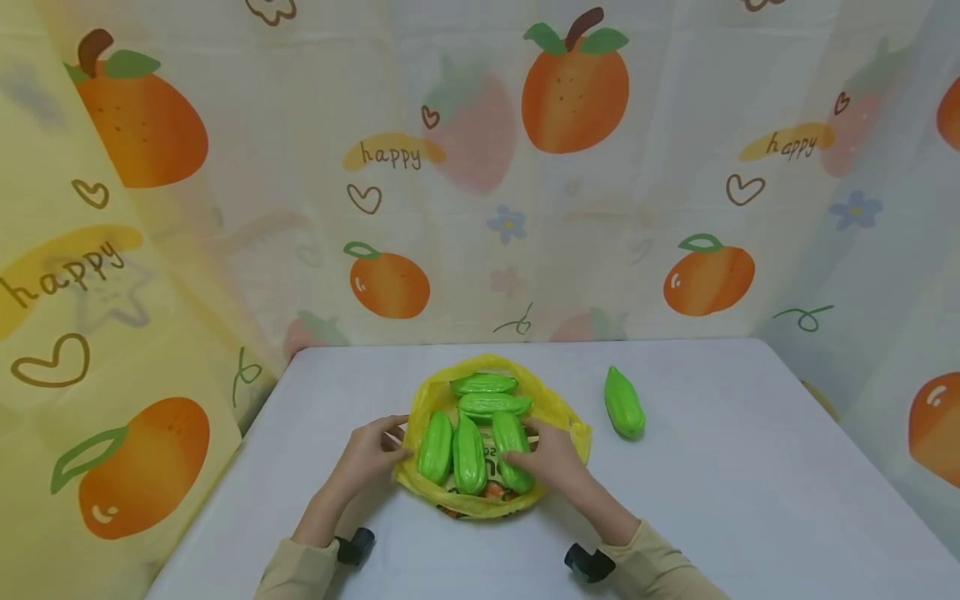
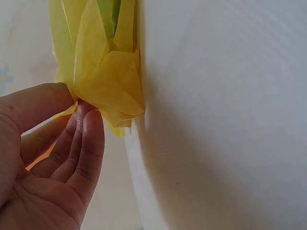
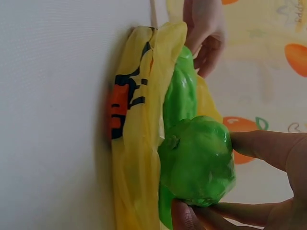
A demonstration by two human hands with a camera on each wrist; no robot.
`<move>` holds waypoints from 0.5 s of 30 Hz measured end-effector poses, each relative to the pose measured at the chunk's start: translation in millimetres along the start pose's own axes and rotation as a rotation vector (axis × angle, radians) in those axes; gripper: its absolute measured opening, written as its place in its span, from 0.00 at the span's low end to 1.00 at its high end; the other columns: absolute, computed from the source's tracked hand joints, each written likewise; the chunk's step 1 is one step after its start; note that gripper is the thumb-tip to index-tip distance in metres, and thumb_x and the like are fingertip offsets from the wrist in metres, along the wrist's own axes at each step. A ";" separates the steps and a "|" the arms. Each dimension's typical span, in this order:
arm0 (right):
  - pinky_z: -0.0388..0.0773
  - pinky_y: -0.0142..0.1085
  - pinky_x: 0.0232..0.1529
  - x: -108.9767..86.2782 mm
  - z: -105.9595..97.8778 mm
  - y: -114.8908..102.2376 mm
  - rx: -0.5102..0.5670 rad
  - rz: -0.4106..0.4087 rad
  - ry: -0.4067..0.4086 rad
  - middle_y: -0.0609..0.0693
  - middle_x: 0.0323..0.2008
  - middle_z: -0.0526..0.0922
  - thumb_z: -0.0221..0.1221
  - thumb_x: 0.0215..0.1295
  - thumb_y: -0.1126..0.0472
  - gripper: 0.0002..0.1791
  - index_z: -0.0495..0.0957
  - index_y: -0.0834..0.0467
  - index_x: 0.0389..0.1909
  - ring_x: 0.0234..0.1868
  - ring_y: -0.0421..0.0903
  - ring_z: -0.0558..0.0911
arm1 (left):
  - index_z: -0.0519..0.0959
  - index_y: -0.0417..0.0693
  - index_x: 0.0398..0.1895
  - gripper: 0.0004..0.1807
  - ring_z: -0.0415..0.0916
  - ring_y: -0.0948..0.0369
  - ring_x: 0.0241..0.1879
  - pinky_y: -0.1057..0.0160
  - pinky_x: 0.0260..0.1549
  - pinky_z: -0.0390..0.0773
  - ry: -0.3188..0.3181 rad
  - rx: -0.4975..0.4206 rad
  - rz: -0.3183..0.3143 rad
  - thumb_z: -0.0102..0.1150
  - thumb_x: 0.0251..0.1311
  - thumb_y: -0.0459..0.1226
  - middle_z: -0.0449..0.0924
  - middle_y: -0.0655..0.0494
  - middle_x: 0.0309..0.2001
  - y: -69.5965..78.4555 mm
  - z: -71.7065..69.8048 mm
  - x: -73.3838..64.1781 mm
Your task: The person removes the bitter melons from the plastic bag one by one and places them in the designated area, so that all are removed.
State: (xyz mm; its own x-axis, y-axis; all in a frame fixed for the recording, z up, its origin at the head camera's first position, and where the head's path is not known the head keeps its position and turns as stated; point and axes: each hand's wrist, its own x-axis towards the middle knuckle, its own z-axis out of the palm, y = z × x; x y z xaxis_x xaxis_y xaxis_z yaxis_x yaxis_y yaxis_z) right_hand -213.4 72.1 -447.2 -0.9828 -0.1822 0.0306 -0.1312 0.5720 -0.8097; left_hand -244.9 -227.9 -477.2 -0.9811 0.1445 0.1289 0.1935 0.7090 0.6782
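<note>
A yellow plastic bag (image 1: 566,414) lies spread open on the table with several glossy, ridged green bitter melons (image 1: 469,457) in it. At the bag's left rim my left hand (image 1: 371,450) pinches the thin plastic between thumb and fingers, seen closely in the left wrist view. My right hand (image 1: 553,454) grips the rightmost bitter melon (image 1: 511,450) over the bag. In the right wrist view that bitter melon (image 3: 199,163) shows its blunt, lumpy end, held between thumb and fingers. Another bitter melon (image 1: 624,404) lies on the table to the right of the bag.
The white table (image 1: 720,500) reaches back to a hanging cloth (image 1: 465,250) printed with oranges and the word "happy". More of this printed cloth hangs at the left and right sides. Black wrist cameras (image 1: 588,563) sit by both forearms.
</note>
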 end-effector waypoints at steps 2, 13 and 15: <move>0.82 0.39 0.37 0.4 -2.3 -0.1 0.003 0.002 0.008 0.65 0.53 0.77 0.68 0.52 0.55 0.37 0.68 0.69 0.60 0.44 0.56 0.82 | 0.77 0.43 0.56 0.27 0.79 0.62 0.33 0.64 0.32 0.80 0.000 0.003 0.005 0.70 0.48 0.32 0.80 0.53 0.36 0.2 -0.4 -0.3; 0.82 0.39 0.39 0.6 -14.3 -3.4 0.018 0.025 0.038 0.64 0.56 0.76 0.68 0.52 0.55 0.39 0.67 0.68 0.62 0.46 0.56 0.81 | 0.77 0.44 0.56 0.28 0.78 0.63 0.33 0.64 0.33 0.80 0.000 -0.002 -0.003 0.70 0.47 0.32 0.80 0.54 0.36 2.3 -1.3 -0.9; 0.82 0.39 0.39 0.2 -16.8 -4.1 0.022 0.024 0.044 0.64 0.55 0.76 0.68 0.52 0.55 0.38 0.67 0.68 0.62 0.46 0.56 0.81 | 0.77 0.44 0.56 0.28 0.78 0.62 0.33 0.64 0.33 0.80 0.000 0.000 -0.003 0.70 0.47 0.32 0.80 0.54 0.36 2.4 -1.7 -1.0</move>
State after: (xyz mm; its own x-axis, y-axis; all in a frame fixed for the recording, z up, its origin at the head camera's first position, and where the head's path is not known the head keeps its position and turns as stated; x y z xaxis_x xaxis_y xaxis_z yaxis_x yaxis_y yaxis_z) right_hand -215.3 83.2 -433.9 -0.9904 -0.1334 0.0363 -0.1053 0.5577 -0.8233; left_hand -243.5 -227.6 -474.5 -0.9816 0.1428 0.1269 0.1909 0.7092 0.6787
